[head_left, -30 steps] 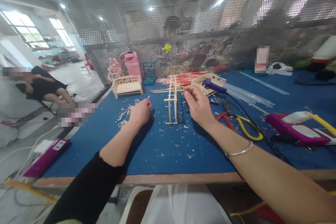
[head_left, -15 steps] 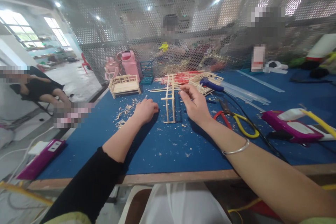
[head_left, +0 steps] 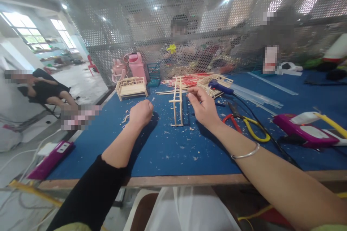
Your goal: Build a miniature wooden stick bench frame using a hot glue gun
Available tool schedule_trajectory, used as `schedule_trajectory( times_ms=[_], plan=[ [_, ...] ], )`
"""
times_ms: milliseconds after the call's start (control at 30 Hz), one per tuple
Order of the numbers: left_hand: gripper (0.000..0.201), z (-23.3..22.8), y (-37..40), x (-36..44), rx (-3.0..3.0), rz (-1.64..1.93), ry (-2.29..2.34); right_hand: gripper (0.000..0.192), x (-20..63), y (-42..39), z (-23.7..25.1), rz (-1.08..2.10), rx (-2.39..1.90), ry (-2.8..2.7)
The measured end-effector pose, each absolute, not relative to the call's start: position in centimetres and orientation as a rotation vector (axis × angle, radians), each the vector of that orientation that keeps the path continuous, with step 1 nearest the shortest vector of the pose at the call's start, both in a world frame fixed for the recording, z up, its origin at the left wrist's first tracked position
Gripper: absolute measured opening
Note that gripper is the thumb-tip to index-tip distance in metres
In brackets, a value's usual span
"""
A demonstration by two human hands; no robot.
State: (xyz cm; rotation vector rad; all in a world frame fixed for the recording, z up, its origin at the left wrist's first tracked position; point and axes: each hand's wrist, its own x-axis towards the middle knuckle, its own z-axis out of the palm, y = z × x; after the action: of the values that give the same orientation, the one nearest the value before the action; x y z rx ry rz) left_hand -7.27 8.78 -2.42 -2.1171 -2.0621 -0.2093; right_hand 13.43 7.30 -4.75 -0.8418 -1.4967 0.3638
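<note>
A small frame of thin wooden sticks (head_left: pixel 178 101) stands on the blue table mat (head_left: pixel 168 158) between my two hands. My left hand (head_left: pixel 141 113) is closed, knuckles up, to the left of the frame and over pale wood scraps (head_left: pixel 126 116). Whatever its curled fingers hold, if anything, is hidden. On the frame's other side, my right hand (head_left: pixel 204 106) is raised with its thumb and fingertips drawn together close to the sticks. Anything in that pinch is too small to make out.
A miniature wooden bench (head_left: pixel 132 88) stands at back left near a pink bottle (head_left: pixel 137 65). Behind my right hand lie a blue glue gun (head_left: pixel 221 87), clear glue sticks (head_left: pixel 257 95) and red-and-yellow-handled pliers (head_left: pixel 256 130). Purple power strips (head_left: pixel 51 160) flank the table; a person (head_left: pixel 51 88) sits left.
My left hand has moved left, away from the stick frame and over the wood scraps, and its fingers are more curled. My right hand stays almost where it was. The view has shifted slightly.
</note>
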Motion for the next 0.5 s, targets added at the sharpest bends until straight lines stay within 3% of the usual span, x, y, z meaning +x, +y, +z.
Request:
schedule_trajectory(
  times_ms=[167,500],
  plan=[
    [0.024,-2.4,8.7,-8.5,-2.106,-0.295,-2.103,0.020,13.5,7.2,-4.6,0.351,-0.858,-1.529],
    [0.025,-2.6,7.4,-6.9,-2.508,-0.442,-1.892,0.009,14.3,7.6,-4.3,0.414,-1.185,-1.659]
  ],
)
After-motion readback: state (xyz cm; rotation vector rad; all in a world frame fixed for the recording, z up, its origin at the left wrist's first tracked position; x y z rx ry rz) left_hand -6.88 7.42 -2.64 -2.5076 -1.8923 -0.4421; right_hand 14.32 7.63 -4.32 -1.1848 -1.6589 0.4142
